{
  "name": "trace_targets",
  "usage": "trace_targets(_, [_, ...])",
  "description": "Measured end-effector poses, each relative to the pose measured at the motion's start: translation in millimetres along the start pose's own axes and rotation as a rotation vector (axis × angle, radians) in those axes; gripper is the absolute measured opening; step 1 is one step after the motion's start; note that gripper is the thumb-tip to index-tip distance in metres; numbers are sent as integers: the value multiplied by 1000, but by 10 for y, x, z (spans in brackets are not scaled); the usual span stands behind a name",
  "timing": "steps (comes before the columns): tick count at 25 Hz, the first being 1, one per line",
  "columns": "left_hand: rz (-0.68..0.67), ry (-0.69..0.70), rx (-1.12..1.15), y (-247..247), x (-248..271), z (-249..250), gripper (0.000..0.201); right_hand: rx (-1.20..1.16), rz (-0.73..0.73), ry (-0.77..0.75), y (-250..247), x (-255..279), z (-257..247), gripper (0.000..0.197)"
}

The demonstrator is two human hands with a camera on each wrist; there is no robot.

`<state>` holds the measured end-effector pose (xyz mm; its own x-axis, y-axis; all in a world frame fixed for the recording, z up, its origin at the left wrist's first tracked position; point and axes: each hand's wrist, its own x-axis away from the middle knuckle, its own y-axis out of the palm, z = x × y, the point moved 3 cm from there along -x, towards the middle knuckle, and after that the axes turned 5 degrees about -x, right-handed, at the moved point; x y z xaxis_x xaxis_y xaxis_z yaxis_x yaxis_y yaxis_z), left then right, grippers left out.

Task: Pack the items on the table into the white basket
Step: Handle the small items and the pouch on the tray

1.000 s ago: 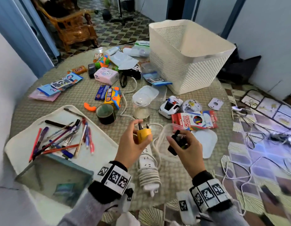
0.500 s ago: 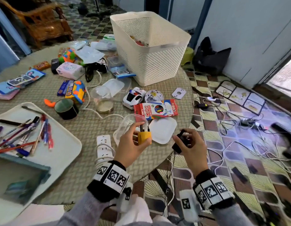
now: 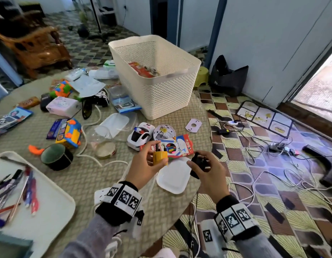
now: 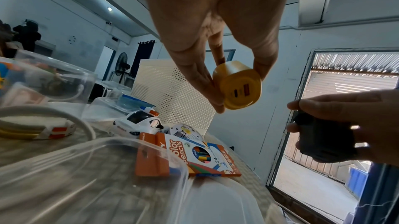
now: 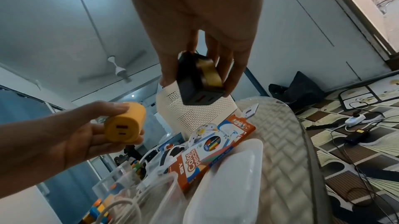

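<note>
Left hand: the left hand (image 3: 142,165) pinches a small yellow plastic plug-in charger (image 3: 160,157) between thumb and fingers, prongs up, above the near table edge.
Right hand: the right hand (image 3: 208,173) has its fingers curled round a black block-shaped charger (image 3: 197,163), just right of the yellow one, the two apart.
Basket: the white perforated plastic basket (image 3: 162,94) stands at the table's far right, well beyond both hands.
Done: a few things already lie inside; a red packet shows, the rest is blurred.
Left: most of the job, I'd say. The orange box of colour pencils (image 3: 173,148), the white toy police car (image 3: 140,135), a white container lid (image 3: 173,176) and much clutter further left remain on the woven table mat (image 3: 87,175).
</note>
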<state>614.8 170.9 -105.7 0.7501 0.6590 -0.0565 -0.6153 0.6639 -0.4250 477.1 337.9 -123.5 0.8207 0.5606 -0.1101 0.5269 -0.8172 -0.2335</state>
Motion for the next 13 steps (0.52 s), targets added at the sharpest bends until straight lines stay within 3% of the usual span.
trace_targets(7, [-1,-22,-12,126,-398,-9,52,-30,-45,-35,44,-489,5,32])
trace_targets(13, [90,-54,-26,377,-853,-88,51,-67,-115,-46,-99,-1148,122,34])
